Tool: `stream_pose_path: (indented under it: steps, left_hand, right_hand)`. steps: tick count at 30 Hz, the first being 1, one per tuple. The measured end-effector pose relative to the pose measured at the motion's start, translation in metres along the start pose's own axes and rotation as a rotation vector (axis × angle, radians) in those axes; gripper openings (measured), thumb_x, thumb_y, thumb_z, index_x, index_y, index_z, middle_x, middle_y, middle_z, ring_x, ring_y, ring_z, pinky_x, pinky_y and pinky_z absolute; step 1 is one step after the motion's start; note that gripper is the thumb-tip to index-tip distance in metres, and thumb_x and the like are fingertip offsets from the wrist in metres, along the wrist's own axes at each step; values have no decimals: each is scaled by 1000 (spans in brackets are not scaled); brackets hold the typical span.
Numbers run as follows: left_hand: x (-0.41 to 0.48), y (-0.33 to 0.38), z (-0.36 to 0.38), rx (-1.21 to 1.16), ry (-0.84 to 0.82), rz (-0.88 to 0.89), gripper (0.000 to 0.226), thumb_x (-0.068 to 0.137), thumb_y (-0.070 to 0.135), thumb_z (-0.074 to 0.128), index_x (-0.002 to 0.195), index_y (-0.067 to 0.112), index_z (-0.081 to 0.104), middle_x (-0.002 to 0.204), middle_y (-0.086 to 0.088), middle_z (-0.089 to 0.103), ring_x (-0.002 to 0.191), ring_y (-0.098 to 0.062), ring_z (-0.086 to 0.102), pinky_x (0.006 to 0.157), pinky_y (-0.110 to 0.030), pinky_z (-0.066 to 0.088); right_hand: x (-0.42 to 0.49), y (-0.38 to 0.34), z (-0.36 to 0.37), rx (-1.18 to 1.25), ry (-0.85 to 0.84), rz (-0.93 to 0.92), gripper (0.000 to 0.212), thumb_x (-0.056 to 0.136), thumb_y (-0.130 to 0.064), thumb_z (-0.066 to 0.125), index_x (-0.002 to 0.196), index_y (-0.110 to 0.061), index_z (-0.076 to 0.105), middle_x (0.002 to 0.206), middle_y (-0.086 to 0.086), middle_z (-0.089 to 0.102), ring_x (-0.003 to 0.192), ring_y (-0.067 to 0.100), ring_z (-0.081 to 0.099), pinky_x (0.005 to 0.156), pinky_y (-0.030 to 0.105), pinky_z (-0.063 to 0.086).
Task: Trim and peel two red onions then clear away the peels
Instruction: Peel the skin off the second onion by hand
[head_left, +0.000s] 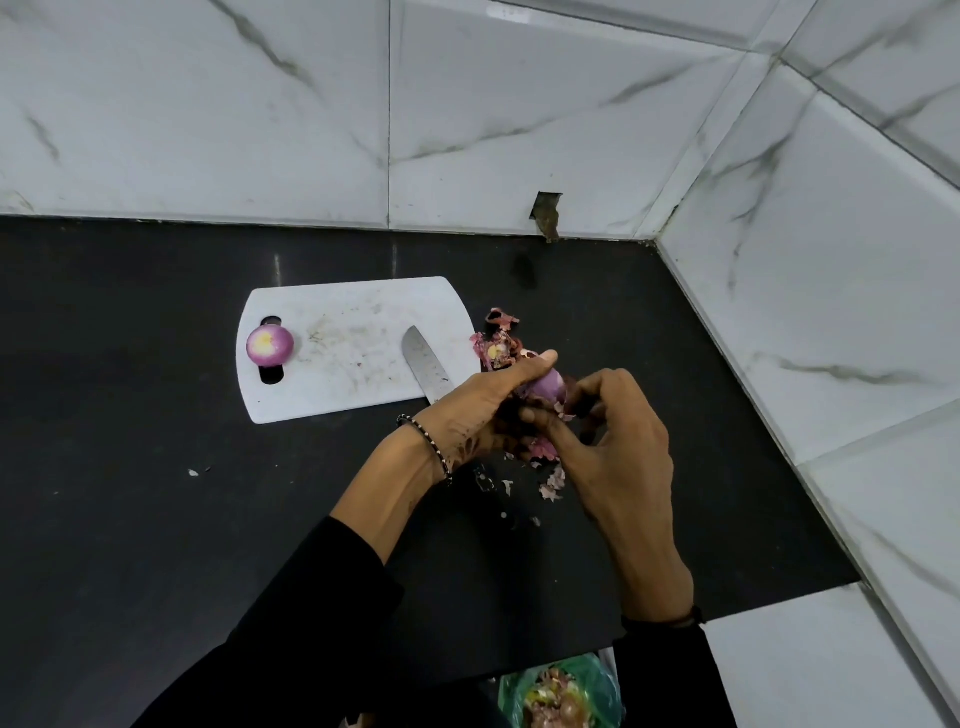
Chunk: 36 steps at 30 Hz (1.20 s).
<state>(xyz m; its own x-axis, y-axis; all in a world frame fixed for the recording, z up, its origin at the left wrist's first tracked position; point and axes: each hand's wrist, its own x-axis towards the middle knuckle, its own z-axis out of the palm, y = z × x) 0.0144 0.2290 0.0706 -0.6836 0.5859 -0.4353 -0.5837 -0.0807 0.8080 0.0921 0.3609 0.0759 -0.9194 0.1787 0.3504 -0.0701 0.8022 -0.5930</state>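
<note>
Left hand (483, 410), right hand (618, 457) clamped on onion (548, 387) — just past right edge of board (353, 312), peels (550, 486) beneath.

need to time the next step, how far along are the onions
The first onion sits peeled on the cutting board. The second onion is in hand: left hand holds it, right hand pinches its skin. Left: finish it, then clear the peels off the counter.

Peeled onion (269, 344) rests alone — second onion (548, 387) half-skinned, peels (501, 338) beside.

black counter (130, 493) meets veined white wall tiles (208, 130), one chipped.
</note>
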Motion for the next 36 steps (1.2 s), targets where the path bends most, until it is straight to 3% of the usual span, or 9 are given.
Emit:
stream_pose_path:
  steps: [6, 10, 12, 16, 20, 24, 29, 33, 36]
  left_hand:
    - [3, -2, 1, 10, 14, -50, 45, 88, 56, 60, 92, 12, 69, 68, -4, 62, 62, -17, 59, 70, -33, 52]
    - [3, -1, 1, 12, 71, -39, 46, 89, 58, 57, 88, 13, 67, 57, 1, 58, 54, -13, 55, 59, -28, 48]
    - [4, -1, -1, 26, 104, -17, 48, 88, 61, 57, 82, 15, 68, 62, 0, 63, 57, -13, 55, 56, -25, 49]
    - [3, -1, -5, 3, 159, -51, 62, 81, 69, 59, 79, 8, 65, 69, -9, 63, 49, -15, 53, 50, -24, 49]
    - [2, -1, -8, -11, 142, -69, 67, 81, 71, 58, 89, 5, 65, 63, -7, 63, 43, -14, 52, 46, -22, 48]
    - [1, 0, -7, 1, 105, -99, 71, 78, 74, 55, 87, 5, 66, 63, -8, 61, 44, -15, 51, 46, -22, 48]
    - [0, 1, -7, -53, 70, -142, 67, 87, 71, 46, 79, 6, 62, 59, -8, 56, 41, -15, 44, 43, -20, 42]
    - [0, 2, -7, -55, 67, -154, 64, 90, 69, 42, 78, 8, 60, 58, -7, 53, 40, -15, 40, 41, -19, 38]
    - [0, 2, -8, -39, 40, -163, 63, 89, 69, 42, 78, 10, 59, 57, -4, 51, 41, -13, 38, 41, -19, 36]
  right_hand:
    - [0, 1, -3, 105, -25, 28, 39, 75, -43, 79, 96, -24, 53, 90, -15, 57, 78, 4, 61, 62, 13, 49]
    - [-5, -1, -8, 160, -21, 20, 34, 80, -42, 76, 100, -25, 55, 91, -15, 60, 85, 3, 62, 68, 12, 50]
    - [-9, -1, -9, 165, 8, 31, 26, 85, -45, 69, 97, -23, 58, 90, -15, 61, 83, 2, 62, 67, 12, 50]
    - [-13, 10, -6, 120, 67, 60, 10, 91, -25, 71, 92, -20, 62, 88, -14, 62, 79, 6, 63, 66, 14, 51]
    - [-13, 17, -5, 101, 31, 97, 14, 90, -20, 73, 103, -21, 68, 94, -14, 67, 84, 2, 66, 72, 19, 56]
    - [-11, 17, -3, -26, 23, 15, 15, 89, -23, 74, 103, -21, 70, 99, -10, 67, 86, 3, 62, 71, 15, 49]
    - [-10, 13, -5, -11, 45, 19, 19, 91, -22, 71, 110, -19, 70, 100, -10, 67, 87, 1, 63, 73, 15, 51]
    - [-7, 12, -7, -9, 83, 10, 18, 95, -17, 66, 113, -18, 69, 104, -9, 67, 90, 5, 63, 75, 23, 55]
    - [-5, 8, -9, 33, 88, -39, 19, 94, -16, 68, 113, -17, 68, 103, -8, 66, 90, 6, 63, 74, 18, 53]
